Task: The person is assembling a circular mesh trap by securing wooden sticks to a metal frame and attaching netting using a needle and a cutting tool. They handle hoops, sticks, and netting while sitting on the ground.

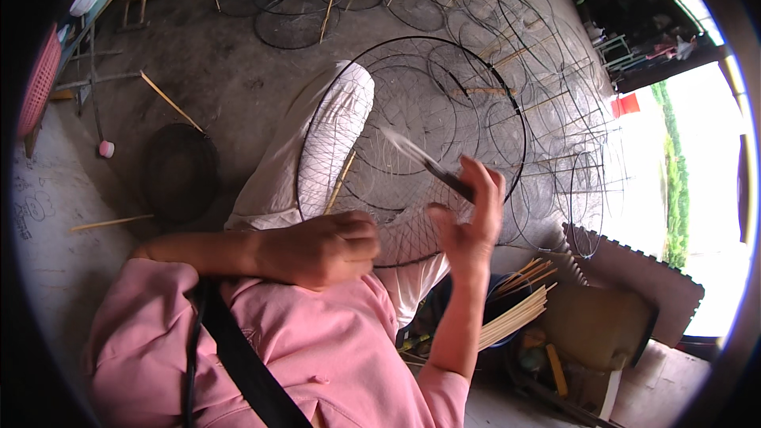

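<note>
Across my lap lies a round black hoop (422,37) strung with fine mesh netting (410,238). My right hand (478,208) is raised over its right side and holds a slim pointed tool (437,169) with a pale tip and a dark handle. Motion blurs the tool, so its exact kind is unclear. Curled into a loose fist, my left hand (333,249) is at the hoop's near left edge. Whatever its fingers may pinch is hidden. A thin wooden stick (340,183) shows through the mesh beside my knee.
Many hooped net frames (535,65) with sticks cover the floor ahead and to the right. Near my right elbow stands a bundle of thin sticks (514,318) in a bucket. A dark round object (180,172) lies left. A pink basket (40,83) is at the far left.
</note>
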A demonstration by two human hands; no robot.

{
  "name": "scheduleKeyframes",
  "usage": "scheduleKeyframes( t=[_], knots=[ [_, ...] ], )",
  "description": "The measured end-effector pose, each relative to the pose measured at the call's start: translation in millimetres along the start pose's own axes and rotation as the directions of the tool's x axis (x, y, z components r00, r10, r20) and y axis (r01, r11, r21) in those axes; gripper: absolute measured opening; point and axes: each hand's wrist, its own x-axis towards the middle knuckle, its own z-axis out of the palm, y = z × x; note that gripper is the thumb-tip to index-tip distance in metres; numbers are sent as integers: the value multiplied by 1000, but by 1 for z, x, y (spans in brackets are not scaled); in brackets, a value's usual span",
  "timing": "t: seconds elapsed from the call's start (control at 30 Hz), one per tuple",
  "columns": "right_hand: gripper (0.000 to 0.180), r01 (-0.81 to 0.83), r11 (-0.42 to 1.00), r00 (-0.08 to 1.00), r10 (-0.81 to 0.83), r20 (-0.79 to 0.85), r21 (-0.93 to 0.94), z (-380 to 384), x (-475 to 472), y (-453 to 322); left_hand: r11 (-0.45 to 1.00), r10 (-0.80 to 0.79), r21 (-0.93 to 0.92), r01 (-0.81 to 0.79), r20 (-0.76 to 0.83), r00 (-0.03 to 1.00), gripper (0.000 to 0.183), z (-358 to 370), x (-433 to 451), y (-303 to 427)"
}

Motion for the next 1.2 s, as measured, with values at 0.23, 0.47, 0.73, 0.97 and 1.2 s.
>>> scheduleKeyframes(
  t=[0.23,0.47,0.73,0.97,1.2],
  knots=[
    [20,57,998,944,-52,-326,5,-8,-3,-35,971,47,233,-50,18,999,11,-10,11,10],
    [36,164,897,976,-209,-67,-411,-25,-45,-14,893,36,449,-31,-3,999,6,-28,10,25],
    [25,-90,994,978,99,-186,55,-40,-78,-94,991,48,134,-12,-271,961,8,-30,55,23],
    [30,67,784,543,490,-682,617,-226,-202,4,1000,-20,-5,20,38,999,10,20,18,-3],
    [23,-304,883,928,189,-322,-358,-106,-160,1,999,-22,-42,18,-103,994,15,14,13,12]
  ],
)
